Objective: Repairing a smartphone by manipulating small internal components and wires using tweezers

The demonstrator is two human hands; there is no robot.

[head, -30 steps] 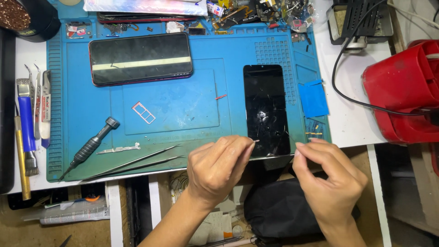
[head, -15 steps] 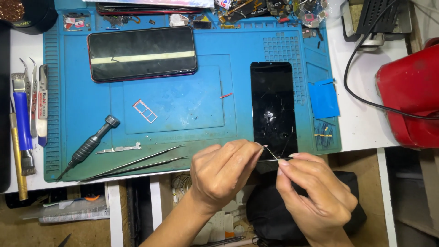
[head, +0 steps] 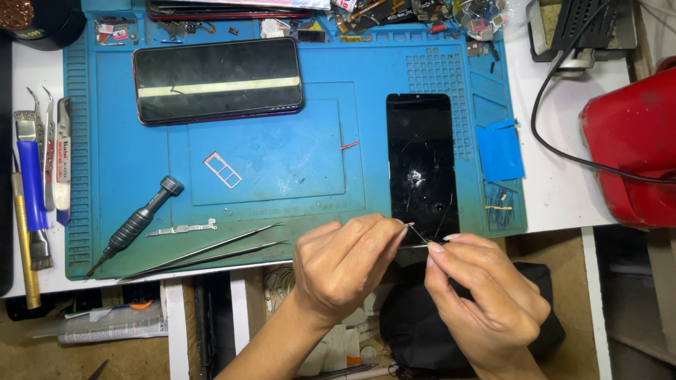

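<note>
Left hand (head: 345, 271) pinched shut on one end of a thin pin-like sliver (head: 420, 236), pinkish at its tip; right hand (head: 486, 299) pinched on the other end (too small to name with certainty). Held just over the lower edge of the cracked black phone (head: 422, 165), lying on the blue work mat (head: 282, 162). Further left on the mat: tweezers (head: 211, 252), a screwdriver (head: 137, 224), a pink SIM tray (head: 223, 169) and a second phone (head: 218, 81).

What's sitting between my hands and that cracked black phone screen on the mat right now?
Nothing visible. The left hand and right hand meet over the near edge of the blue mat, pinching a thin sliver right at the bottom end of the cracked screen.
</note>
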